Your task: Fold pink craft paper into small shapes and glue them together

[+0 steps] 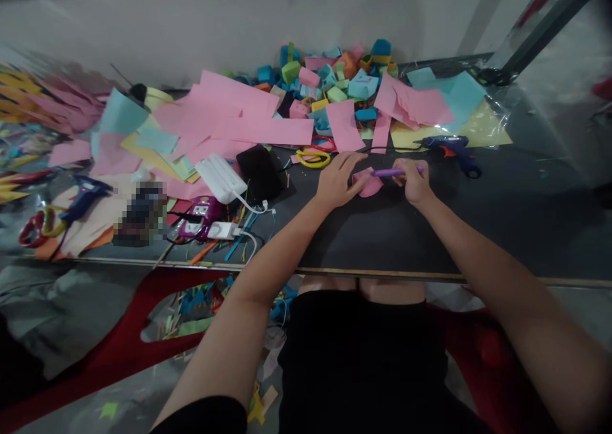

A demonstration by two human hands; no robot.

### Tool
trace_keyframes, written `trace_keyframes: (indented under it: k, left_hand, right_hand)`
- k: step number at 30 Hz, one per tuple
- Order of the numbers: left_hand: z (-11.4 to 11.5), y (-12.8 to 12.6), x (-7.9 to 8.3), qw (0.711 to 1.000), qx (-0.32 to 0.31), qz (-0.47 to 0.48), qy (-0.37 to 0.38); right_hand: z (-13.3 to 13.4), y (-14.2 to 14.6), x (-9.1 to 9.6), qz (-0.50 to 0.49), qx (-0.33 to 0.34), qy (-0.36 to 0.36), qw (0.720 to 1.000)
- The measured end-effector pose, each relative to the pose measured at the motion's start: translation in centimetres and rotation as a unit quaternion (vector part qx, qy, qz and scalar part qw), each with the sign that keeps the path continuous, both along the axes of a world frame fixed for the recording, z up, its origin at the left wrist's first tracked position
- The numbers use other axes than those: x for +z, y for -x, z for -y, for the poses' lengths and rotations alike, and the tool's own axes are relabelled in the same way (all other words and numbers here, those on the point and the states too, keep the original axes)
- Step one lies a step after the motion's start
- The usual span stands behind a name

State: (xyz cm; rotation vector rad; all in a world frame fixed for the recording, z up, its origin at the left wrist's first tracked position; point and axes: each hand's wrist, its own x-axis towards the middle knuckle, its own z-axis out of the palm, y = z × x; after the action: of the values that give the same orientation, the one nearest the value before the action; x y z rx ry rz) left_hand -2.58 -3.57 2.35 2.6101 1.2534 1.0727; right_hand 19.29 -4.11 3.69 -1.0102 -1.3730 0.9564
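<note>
On the dark tabletop (478, 230), a small curved piece of pink paper (368, 187) lies between my two hands. My left hand (338, 180) rests at its left side, fingers stretched and apart, the thumb touching the paper. My right hand (414, 180) is closed around a slim purple pen (388, 173), held almost level. The pen's left end meets the upper edge of the pink paper. Just left of my left hand lie yellow-handled scissors (313, 159), with a red-handled pair (325, 144) behind them.
Pink sheets (229, 106) and a heap of folded coloured paper pieces (335, 80) line the back. A blue glue gun (452, 146) lies at right, another (86, 198) at left. A white power bank (220, 178), black pouch (261, 173) and purple power strip (198, 217) sit left.
</note>
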Motion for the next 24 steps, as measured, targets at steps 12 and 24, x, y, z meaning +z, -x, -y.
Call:
trace_keyframes:
  k: [12,24]
  left_hand:
    - [1.7,-1.5,1.6,0.977,-0.04,-0.202,-0.053]
    - [1.4,-2.4,0.8,0.973,-0.017,-0.229,-0.012]
  right_hand:
    - [0.6,1.0,-0.4,0.025,0.077,0.005,0.997]
    - [1.2,1.2,0.3,-0.018,0.065,0.041,0.997]
